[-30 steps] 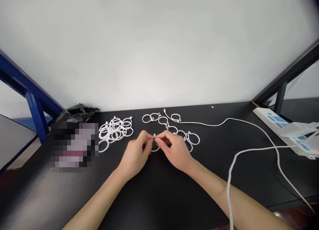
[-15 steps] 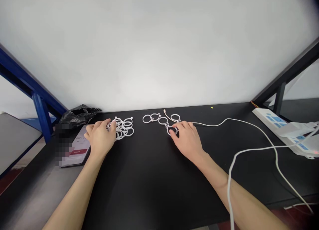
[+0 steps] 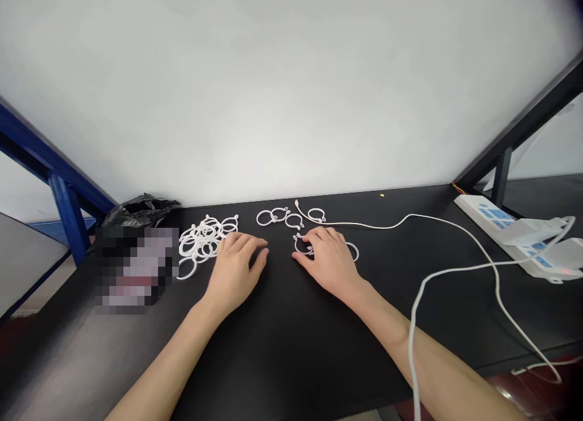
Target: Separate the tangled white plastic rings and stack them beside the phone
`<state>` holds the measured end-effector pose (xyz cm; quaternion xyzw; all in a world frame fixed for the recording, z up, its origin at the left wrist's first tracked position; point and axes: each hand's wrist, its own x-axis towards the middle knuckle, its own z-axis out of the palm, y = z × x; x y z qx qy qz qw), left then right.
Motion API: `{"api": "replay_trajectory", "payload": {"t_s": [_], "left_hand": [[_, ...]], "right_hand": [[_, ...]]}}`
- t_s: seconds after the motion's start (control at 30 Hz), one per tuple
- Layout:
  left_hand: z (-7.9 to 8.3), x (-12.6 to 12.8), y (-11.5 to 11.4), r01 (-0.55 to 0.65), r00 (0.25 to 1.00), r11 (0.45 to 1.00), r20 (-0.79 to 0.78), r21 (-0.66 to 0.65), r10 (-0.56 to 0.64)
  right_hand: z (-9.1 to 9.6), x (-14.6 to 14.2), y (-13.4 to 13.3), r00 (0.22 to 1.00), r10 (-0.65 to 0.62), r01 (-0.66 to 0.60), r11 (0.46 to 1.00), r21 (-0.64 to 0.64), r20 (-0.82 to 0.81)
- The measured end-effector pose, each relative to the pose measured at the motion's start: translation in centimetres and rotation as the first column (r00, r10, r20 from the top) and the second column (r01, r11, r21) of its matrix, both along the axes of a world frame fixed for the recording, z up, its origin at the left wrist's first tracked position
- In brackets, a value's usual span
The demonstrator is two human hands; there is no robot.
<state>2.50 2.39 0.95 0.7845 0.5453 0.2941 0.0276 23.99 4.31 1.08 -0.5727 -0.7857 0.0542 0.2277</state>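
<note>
Left hand [image 3: 237,266]: thumb parted from fingers, nothing visibly held, beside ring heap [image 3: 207,242]. Right hand [image 3: 328,260]: half-open over scattered rings [image 3: 296,246], grip unclear. Gap probably keeps lots separate.

Left hand [image 3: 234,268] moved right, off the left side of the white curtain ring pile [image 3: 200,231]; now at the pile's right edge, thumb and index parted. One second ago both hands pinched one ring mid-bench; now apart, that ring gone from between them. Right hand [image 3: 328,258] shifted left; curtain ring by its thumb [image 3: 296,246] slid left and nearer, gap opened to the farther ring [image 3: 286,221].
</note>
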Motion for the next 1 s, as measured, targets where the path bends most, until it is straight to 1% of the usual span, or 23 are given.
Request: {"api": "replay_trajectory", "payload": {"t_s": [0.07, 0.17, 0.23, 0.33, 0.47, 0.57, 0.7, 0.87, 1.0], "left_hand": [[0.0, 0.5, -0.2, 0.073, 0.997, 0.996, 0.01, -0.048, -0.073], [0.1, 0.7, -0.4, 0.094, 0.994, 0.992, 0.055, -0.082, -0.089], [0.3, 0.7, -0.5, 0.079, 0.99, 0.991, 0.122, -0.111, -0.066], [0.6, 1.0, -0.8, 0.051, 0.966, 0.977, 0.257, -0.208, 0.004], [1.1, 1.7, -1.2, 0.06, 0.915, 0.938, 0.395, -0.34, 0.084], [1.4, 1.9, -1.2, 0.049, 0.887, 0.921, 0.441, -0.386, 0.137], [1.4, 1.7, -1.1, 0.03, 0.873, 0.922, 0.46, -0.386, 0.164], [1.3, 1.7, -1.1, 0.041, 0.835, 0.918, 0.518, -0.394, 0.185], [1.1, 1.5, -0.9, 0.058, 0.774, 0.908, 0.593, -0.415, 0.222]], "right_hand": [[0.2, -0.3, -0.3, 0.999, 0.029, -0.029, 1.0, 0.001, -0.025], [0.5, -1.0, -0.8, 0.988, 0.092, -0.09, 0.996, 0.024, -0.12], [0.6, -1.5, -1.2, 0.972, 0.143, -0.134, 0.989, 0.061, -0.188], [0.7, -2.2, -1.6, 0.95, 0.203, -0.18, 0.977, 0.115, -0.235], [0.7, -2.3, -1.8, 0.905, 0.261, -0.24, 0.965, 0.105, -0.336], [0.6, -2.3, -1.9, 0.862, 0.274, -0.265, 0.961, 0.083, -0.427], [0.5, -2.4, -2.1, 0.832, 0.273, -0.292, 0.956, 0.036, -0.483], [0.7, -2.5, -2.2, 0.865, 0.217, -0.26, 0.965, -0.035, -0.453], [0.9, -2.5, -2.4, 0.892, 0.189, -0.23, 0.972, -0.052, -0.41]]}}
